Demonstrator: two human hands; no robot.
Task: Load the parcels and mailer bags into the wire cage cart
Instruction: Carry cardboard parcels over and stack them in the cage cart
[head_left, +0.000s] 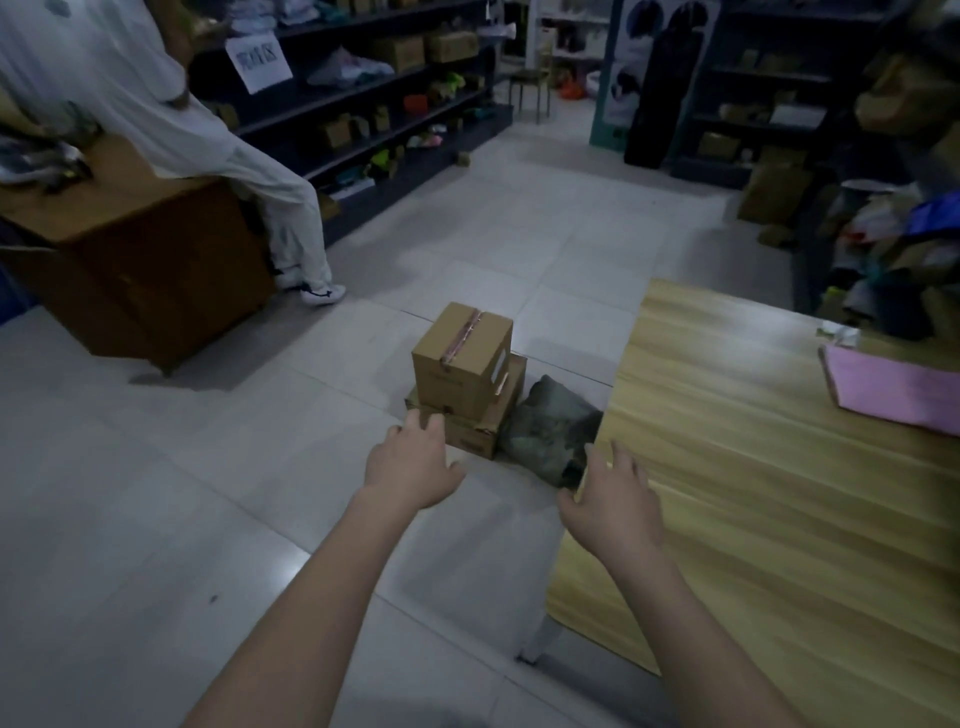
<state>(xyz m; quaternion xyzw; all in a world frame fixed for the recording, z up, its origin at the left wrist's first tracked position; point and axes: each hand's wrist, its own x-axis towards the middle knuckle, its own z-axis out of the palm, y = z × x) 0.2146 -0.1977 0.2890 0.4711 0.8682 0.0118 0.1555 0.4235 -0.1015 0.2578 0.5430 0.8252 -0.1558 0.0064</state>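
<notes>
Two taped cardboard parcels are stacked on the tiled floor: a small upper box (460, 358) on a flatter lower box (475, 428). A grey-green mailer bag (548, 428) lies against their right side, by the table's corner. My left hand (410, 460) stretches out with fingers spread, its fingertips at the near left corner of the lower box. My right hand (613, 501) hovers with fingers spread over the near end of the mailer bag and the table edge. Neither hand holds anything. No wire cage cart shows in the view.
A light wooden table (779, 493) fills the right side, with a pink packet (893, 387) on it. A person in white (218, 140) stands by a brown wooden cabinet (140, 270) at the left. Dark shelves (374, 104) with goods line the back; clutter piles up far right.
</notes>
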